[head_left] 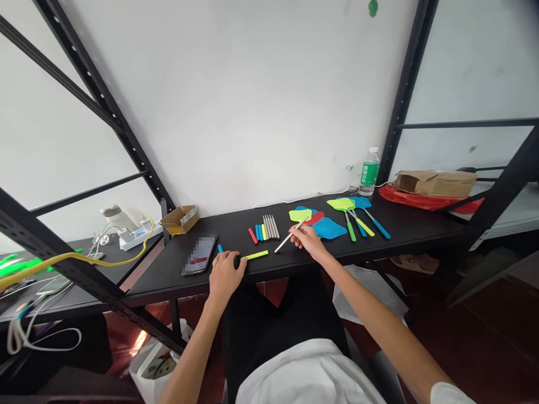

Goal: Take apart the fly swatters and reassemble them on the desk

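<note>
My left hand (226, 274) rests at the table's front edge, fingers curled, with a yellow plastic handle (257, 255) sticking out rightward from the thumb side. Beyond its fingertips shows the end of a blue handle (220, 248); the rest is hidden. My right hand (306, 240) pinches a silver metal rod (289, 237), tilted so its lower end is near the yellow handle's free end, apart from it. Behind lie a red handle (253, 235), blue and yellow handles (260, 232) and several metal rods (272, 227). Flat blue swatter heads (329, 228) lie right of my right hand.
Fly swatters with handles (350, 216) lie at the right, before a water bottle (369, 173). A phone (200, 255) and small cardboard box (180, 220) are at the left. Black metal posts (404, 84) flank the table; a brown box (435, 183) sits on red plastic.
</note>
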Action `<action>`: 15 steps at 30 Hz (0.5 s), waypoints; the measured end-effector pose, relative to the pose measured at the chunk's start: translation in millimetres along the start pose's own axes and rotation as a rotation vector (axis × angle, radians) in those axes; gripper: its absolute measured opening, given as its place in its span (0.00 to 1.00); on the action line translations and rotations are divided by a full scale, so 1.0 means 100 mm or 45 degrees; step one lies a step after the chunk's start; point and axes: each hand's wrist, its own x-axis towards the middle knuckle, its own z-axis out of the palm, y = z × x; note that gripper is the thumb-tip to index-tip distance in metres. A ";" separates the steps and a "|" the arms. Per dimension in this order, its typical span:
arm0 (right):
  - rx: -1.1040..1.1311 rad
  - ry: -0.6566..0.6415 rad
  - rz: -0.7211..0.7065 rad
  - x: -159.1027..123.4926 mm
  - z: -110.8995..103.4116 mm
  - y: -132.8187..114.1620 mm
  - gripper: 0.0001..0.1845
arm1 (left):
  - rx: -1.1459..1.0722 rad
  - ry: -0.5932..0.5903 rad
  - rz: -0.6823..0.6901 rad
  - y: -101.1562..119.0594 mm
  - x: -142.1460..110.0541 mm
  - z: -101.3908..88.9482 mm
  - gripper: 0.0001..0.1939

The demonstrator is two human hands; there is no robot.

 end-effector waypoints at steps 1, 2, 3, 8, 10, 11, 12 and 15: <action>-0.001 -0.001 0.002 0.00 0.00 0.00 0.12 | -0.027 0.002 0.026 0.01 0.05 0.02 0.20; -0.001 -0.003 0.005 -0.01 0.00 -0.01 0.12 | -0.059 -0.005 0.052 0.02 0.11 0.04 0.20; -0.001 -0.002 0.008 -0.01 0.00 -0.01 0.12 | -0.090 -0.018 0.075 0.03 0.18 0.05 0.20; -0.023 0.010 0.004 0.00 0.00 -0.01 0.12 | -0.164 -0.080 0.181 0.17 0.45 0.11 0.18; -0.029 0.014 0.004 0.01 0.01 -0.01 0.12 | -0.134 -0.073 0.206 0.20 0.51 0.14 0.18; -0.031 0.014 0.005 0.01 0.01 0.00 0.12 | -0.105 -0.055 0.195 0.21 0.53 0.16 0.19; -0.033 0.012 0.005 0.01 0.01 0.00 0.11 | -0.069 -0.034 0.170 0.20 0.54 0.17 0.20; -0.043 0.002 0.000 0.01 0.01 0.01 0.11 | 0.017 -0.071 0.140 0.14 0.60 0.23 0.26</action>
